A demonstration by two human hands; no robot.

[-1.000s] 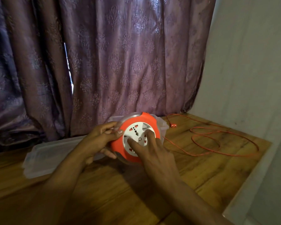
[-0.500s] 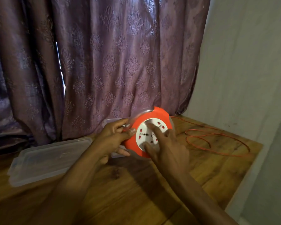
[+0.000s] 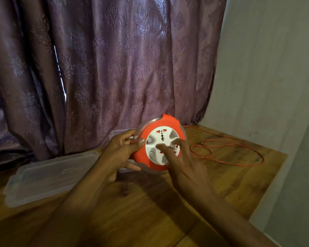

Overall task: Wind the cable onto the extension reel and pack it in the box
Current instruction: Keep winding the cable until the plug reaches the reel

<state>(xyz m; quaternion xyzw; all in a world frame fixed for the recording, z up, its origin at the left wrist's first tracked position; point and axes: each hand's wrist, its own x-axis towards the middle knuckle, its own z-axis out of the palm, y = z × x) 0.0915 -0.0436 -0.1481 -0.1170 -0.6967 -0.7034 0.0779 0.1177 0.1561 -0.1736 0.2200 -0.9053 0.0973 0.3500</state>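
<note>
A round orange extension reel [image 3: 169,122] with a white socket face is held upright, a little above the wooden table [image 3: 150,211]. My left hand [image 3: 119,154] grips its left rim. My right hand [image 3: 182,163] rests on the white face with the index finger pressed into it. A thin orange cable [image 3: 228,154] lies in loose loops on the table to the right of the reel. A clear plastic box [image 3: 118,133] stands behind the reel, mostly hidden by it and by my hand.
A clear plastic lid [image 3: 48,175] lies flat at the left. A purple patterned curtain [image 3: 114,68] hangs behind the table. A pale wall [image 3: 266,77] bounds the right side, where the table edge runs diagonally.
The white face has turned under my right index finger. The cable loops on the table have shrunk and shifted. The reel sits slightly higher and more to the right in view.
</note>
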